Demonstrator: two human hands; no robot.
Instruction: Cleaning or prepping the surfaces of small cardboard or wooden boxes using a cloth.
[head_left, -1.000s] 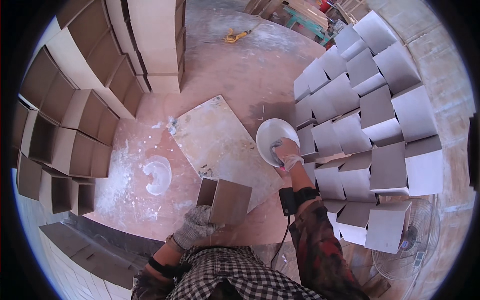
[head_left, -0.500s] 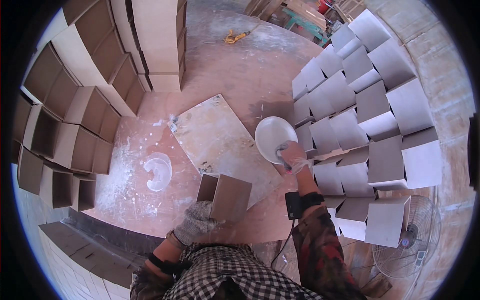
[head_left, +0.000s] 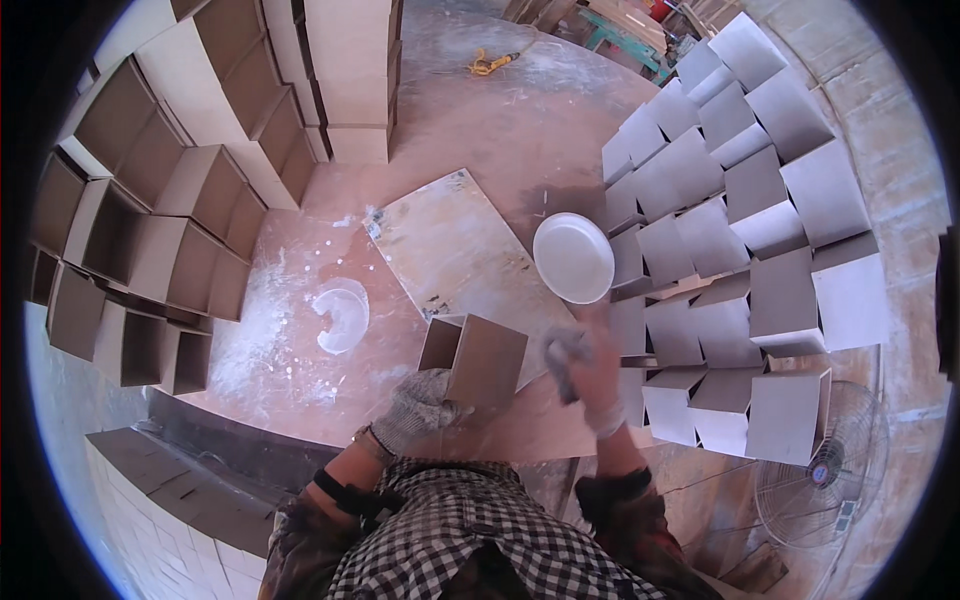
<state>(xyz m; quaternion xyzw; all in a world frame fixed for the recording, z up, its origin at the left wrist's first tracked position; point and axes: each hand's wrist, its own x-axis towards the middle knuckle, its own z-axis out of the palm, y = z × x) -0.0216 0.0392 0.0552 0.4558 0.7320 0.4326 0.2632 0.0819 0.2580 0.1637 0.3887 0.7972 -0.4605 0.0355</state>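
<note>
My left hand [head_left: 415, 408], in a grey knitted glove, grips the lower edge of a brown open-ended box [head_left: 490, 362] and holds it tilted above the floor. The box's dark opening faces left. My right hand [head_left: 590, 372] is closed on a crumpled grey rag [head_left: 565, 362], just right of the box; motion blurs both, and a thin clear glove shows at the wrist. Beyond that hand stands a round white basin [head_left: 573, 258] with pale contents. A stained board [head_left: 470, 245] lies flat beyond the box.
Brown open boxes [head_left: 190, 255] are stacked at the left. Rows of boxes with whitish faces [head_left: 700, 240] are piled at the right, near a wire-caged fan [head_left: 825, 470]. A white smear [head_left: 345, 315] marks the reddish floor; a yellow power tool [head_left: 492, 63] lies far off.
My right hand has left the basin and come back toward the box with the grey rag. My left hand still holds the box. The whole view has shifted slightly.
</note>
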